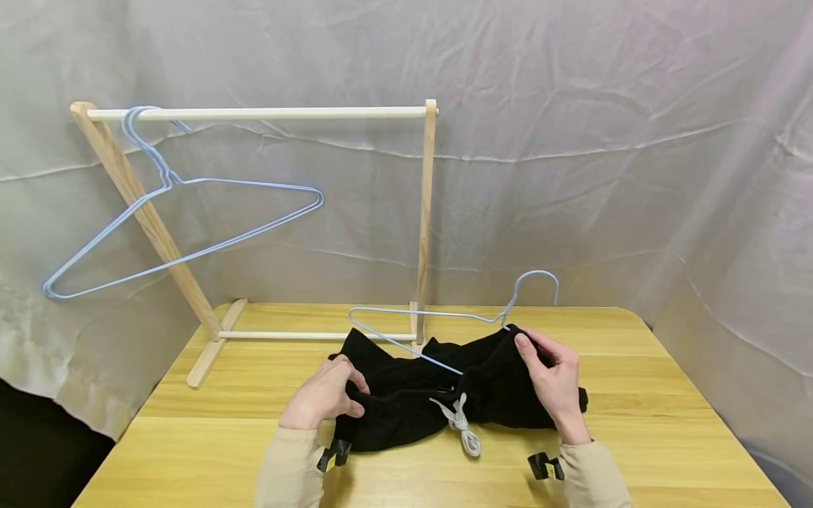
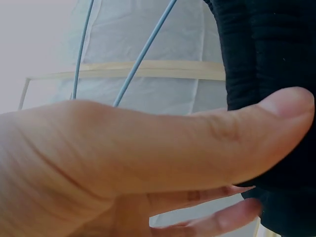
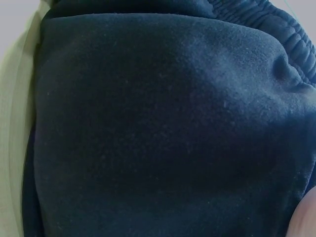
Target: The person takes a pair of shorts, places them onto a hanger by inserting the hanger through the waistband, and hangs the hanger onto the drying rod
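The right end of the blue hanger (image 1: 438, 312) is hidden by the black garment (image 1: 400, 416) at the middle of the wooden table (image 1: 641, 423); you cannot see how far it reaches. Your right hand (image 1: 554, 374) pinches cloth beside the hook; your left hand (image 1: 325, 391) grips the left edge between thumb and fingers. The fabric looks soft, partly gathered, with a pale knotted cord (image 1: 459, 418).

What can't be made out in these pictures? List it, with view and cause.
Lower hanger, one arm: head view, hidden by black garment.
Hanging hangers, exact count: head view, they overlap.
Left hand, some fingers: left wrist view, partly behind thumb.
Right hand, most of it: right wrist view, cut off by frame edge.
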A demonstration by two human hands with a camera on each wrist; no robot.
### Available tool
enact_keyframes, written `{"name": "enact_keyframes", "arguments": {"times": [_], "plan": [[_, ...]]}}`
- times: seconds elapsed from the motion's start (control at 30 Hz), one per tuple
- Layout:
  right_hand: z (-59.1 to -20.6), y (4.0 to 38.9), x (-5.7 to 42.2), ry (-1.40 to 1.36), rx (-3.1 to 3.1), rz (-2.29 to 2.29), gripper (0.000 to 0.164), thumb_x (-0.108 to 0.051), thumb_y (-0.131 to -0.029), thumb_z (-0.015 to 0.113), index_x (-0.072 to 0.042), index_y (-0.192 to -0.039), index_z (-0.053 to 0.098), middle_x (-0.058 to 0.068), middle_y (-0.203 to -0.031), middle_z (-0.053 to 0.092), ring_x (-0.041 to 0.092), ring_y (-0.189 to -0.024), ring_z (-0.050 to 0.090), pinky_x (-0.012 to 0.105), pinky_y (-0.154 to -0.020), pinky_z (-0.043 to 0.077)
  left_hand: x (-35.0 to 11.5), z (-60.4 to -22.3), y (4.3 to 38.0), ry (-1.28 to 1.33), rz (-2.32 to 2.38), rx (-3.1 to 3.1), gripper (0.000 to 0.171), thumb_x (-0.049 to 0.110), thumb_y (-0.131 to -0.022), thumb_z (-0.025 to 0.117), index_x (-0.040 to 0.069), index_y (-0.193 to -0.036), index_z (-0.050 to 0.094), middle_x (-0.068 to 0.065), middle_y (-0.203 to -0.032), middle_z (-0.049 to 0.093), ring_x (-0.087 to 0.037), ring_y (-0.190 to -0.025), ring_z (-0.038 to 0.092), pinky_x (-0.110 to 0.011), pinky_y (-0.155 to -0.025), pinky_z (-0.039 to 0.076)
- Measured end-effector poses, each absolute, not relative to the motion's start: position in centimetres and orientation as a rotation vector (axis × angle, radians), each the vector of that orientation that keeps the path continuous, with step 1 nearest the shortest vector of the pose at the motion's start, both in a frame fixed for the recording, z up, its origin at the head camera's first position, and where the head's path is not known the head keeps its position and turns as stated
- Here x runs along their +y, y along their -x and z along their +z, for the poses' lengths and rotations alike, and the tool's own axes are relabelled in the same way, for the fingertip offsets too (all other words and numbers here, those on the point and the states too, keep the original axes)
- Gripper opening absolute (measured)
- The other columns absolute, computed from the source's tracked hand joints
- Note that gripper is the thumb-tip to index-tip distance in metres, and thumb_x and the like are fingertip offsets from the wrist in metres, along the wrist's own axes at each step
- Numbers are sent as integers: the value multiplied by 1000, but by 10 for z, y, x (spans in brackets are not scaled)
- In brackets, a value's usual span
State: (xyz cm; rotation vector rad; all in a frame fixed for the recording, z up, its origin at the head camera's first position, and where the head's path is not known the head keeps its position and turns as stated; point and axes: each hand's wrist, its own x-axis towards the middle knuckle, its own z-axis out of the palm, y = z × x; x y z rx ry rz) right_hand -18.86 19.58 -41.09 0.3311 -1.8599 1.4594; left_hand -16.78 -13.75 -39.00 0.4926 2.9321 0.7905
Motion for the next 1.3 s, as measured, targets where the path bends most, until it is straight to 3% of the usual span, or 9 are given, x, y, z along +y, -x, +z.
{"name": "enact_keyframes", "arguments": {"times": [0.23,0.4,0.77,0.97,1.13,1.3], "plan": [[-411,189,196,-337,-1859,1452,17,15,-79,67,15,-95,70,-16,-91,69,-3,-81,64,6,-70,48,-139,-390,171,-367,768,2859,21,11,-67,84,15,-84,73,-8,-103,67,-19,-82,58,-43,-73,52],[-411,188,196,-337,-1856,1455,18,16,-78,67,15,-95,70,-16,-91,69,-3,-80,64,6,-69,48,-141,-390,171,-379,789,2875,21,13,-68,83,12,-86,73,-6,-96,69,-17,-75,58,-41,-71,52],[-411,189,197,-331,-1839,1454,17,16,-79,66,16,-95,69,-17,-92,69,-3,-81,64,6,-69,48,-144,-388,174,-513,981,2885,12,9,-75,78,13,-73,67,1,-70,61,-13,-62,50,-33,-61,47],[-409,188,197,-312,-1827,1480,16,16,-80,65,18,-96,68,-18,-90,69,-3,-78,64,6,-68,48,-145,-386,177,-441,1170,2872,14,18,-81,75,8,-86,69,-5,-86,66,-11,-60,53,-33,-61,50],[-406,187,199,-257,-1766,1591,14,14,-83,63,18,-95,68,-15,-86,71,-2,-74,64,6,-66,49,-142,-385,182,-558,1404,3041,8,16,-87,69,8,-88,67,-2,-77,61,-13,-62,49,-33,-59,47],[-403,187,203,-267,-1632,1722,15,14,-85,60,11,-94,72,-10,-86,73,0,-72,64,8,-65,50,-136,-383,188,-790,1667,3270,5,7,-94,60,3,-95,62,-9,-91,61,-20,-84,56,-42,-73,50]]}}
